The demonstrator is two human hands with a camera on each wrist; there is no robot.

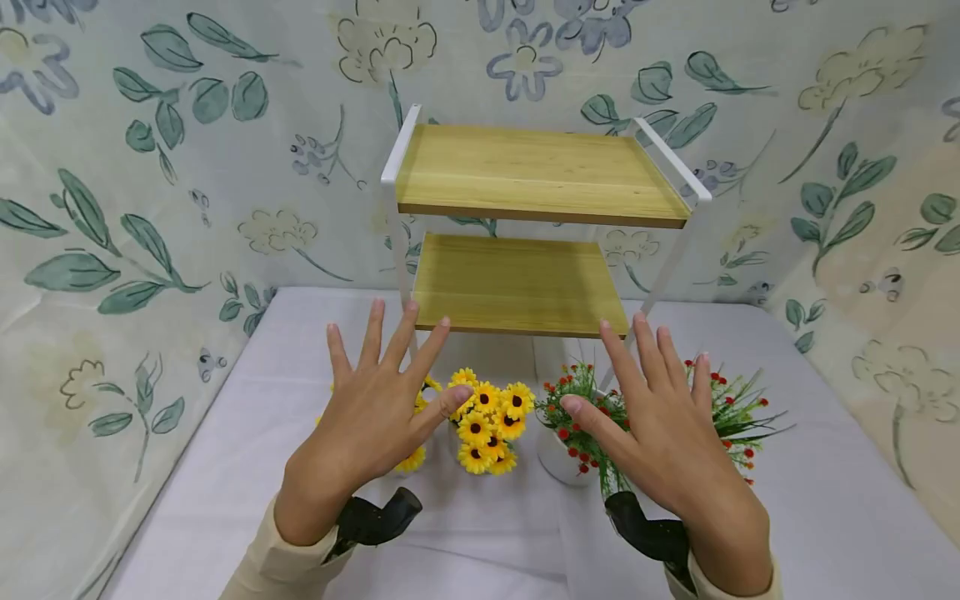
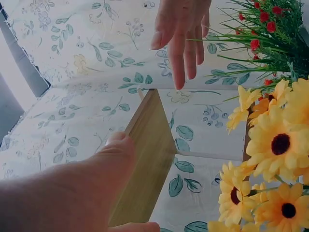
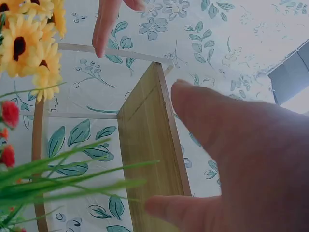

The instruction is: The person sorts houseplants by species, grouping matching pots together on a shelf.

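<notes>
Standing on white cloth (image 1: 495,533) — wooden shelf (image 1: 521,279); floral-print fabric (image 1: 457,83) behind.

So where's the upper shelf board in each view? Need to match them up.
Head: upper middle, top face showing, upper shelf board.
Left wrist: slanting down the middle to the bottom edge, partly behind the left hand.
Right wrist: around the middle, running to the bottom edge, partly behind the right hand.
Shared landmark: yellow flowers, below the shelf in head, right edge in left wrist, upper left in right wrist.
</notes>
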